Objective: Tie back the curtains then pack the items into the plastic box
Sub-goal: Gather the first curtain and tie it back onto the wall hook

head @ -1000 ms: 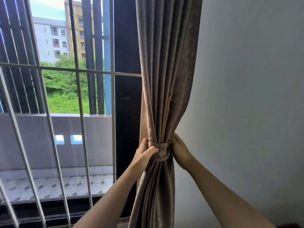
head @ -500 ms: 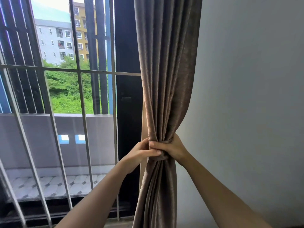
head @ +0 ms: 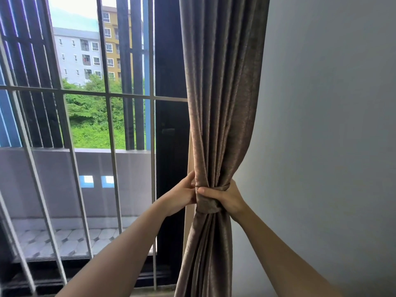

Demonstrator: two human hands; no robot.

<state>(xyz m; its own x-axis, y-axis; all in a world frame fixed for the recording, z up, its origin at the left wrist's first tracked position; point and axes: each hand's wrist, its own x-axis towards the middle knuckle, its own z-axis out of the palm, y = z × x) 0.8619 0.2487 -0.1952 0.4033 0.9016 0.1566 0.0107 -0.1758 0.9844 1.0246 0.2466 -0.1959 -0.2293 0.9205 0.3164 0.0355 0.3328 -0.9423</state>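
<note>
Barred window [head: 109, 146] left of grips, grey wall [head: 321, 103] right. Bunched curtain [head: 222, 103] between both; right grip [head: 229, 198] clenched round tie [head: 209, 205], thumb across front; left grip [head: 182, 196] pinching curtain edge just beside.

one curtain [head: 222, 103], one tieback [head: 209, 205], one left hand [head: 182, 196], one right hand [head: 230, 199], one grey building [head: 79, 54], one yellow building [head: 110, 39].

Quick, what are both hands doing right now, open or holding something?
Left hand: closed, gripping the curtain at its gathered left edge.
Right hand: closed round the tie, thumb across its front.
</note>
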